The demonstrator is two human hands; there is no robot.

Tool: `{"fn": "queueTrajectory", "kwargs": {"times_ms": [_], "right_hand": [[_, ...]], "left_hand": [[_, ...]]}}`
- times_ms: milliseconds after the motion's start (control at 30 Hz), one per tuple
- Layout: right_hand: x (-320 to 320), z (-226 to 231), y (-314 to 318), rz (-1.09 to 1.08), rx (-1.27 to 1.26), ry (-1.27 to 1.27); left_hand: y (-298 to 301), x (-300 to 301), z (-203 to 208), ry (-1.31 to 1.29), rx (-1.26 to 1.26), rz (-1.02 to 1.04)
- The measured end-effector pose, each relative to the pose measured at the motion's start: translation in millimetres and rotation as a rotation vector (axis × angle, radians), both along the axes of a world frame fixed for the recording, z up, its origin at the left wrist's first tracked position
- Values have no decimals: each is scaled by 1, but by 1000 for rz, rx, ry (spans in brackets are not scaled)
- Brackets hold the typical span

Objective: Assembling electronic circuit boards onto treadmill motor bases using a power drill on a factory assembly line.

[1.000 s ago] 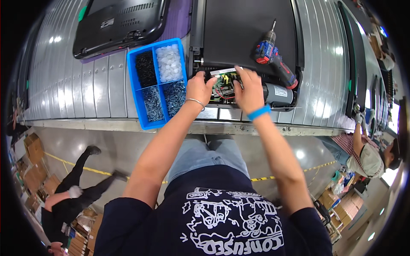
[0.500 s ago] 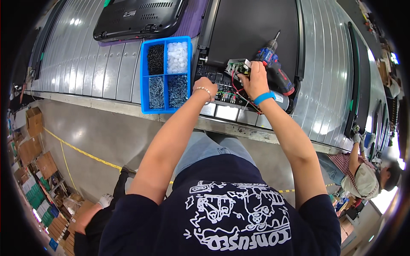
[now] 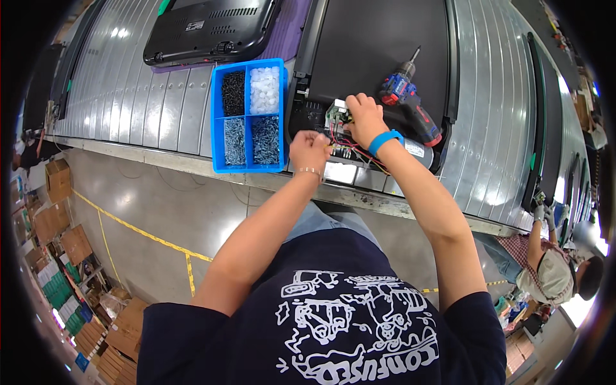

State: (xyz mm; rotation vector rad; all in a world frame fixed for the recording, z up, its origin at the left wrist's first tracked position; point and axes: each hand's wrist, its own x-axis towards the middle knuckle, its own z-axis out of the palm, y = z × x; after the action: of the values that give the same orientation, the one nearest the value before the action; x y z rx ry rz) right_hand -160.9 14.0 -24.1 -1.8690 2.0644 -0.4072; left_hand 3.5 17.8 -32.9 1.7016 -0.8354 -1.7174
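My right hand (image 3: 366,120), with a blue band at its wrist, grips a green circuit board (image 3: 335,114) with a pale metal part, held tilted over the near end of a black treadmill (image 3: 366,38). Red wires (image 3: 359,147) run below the board into the open electronics bay. Beside them, my left hand (image 3: 309,152) has its fingertips pinched together; what lies between them is too small to make out. A blue-and-black cordless drill (image 3: 403,90) lies on the treadmill's belt, just beyond my right hand.
A blue four-part bin (image 3: 217,142) left of my hands holds black screws, silvery screws and white plastic pieces. Farther left, a black machine housing (image 3: 205,32) rests on purple padding (image 3: 290,42). The metal roller conveyor (image 3: 173,96) runs across. A gloved co-worker (image 3: 545,269) works at the right.
My right hand has shifted left with the circuit board, tilting it more upright. My left hand has drawn back toward me, fingers now pinched near the wires. A person at lower left has gone from view.
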Motion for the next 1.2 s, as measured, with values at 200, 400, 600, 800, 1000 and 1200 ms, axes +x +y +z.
{"fn": "queueTrajectory", "kwargs": {"times_ms": [200, 400, 600, 800, 1000, 1200], "right_hand": [[25, -18, -10, 39, -24, 115], [32, -29, -13, -6, 0, 163], [41, -29, -18, -7, -3, 313], [52, -24, -6, -50, -2, 319], [0, 37, 16, -231, -157, 258], [-103, 17, 35, -637, 107, 259]], "left_hand": [[39, 38, -16, 134, -81, -88], [35, 49, -27, 193, -34, -183], [12, 69, -32, 284, 32, -420], [-10, 85, -25, 207, -53, -721], [-109, 136, -21, -531, -771, -300], [-202, 163, -57, -903, -902, -565]]}}
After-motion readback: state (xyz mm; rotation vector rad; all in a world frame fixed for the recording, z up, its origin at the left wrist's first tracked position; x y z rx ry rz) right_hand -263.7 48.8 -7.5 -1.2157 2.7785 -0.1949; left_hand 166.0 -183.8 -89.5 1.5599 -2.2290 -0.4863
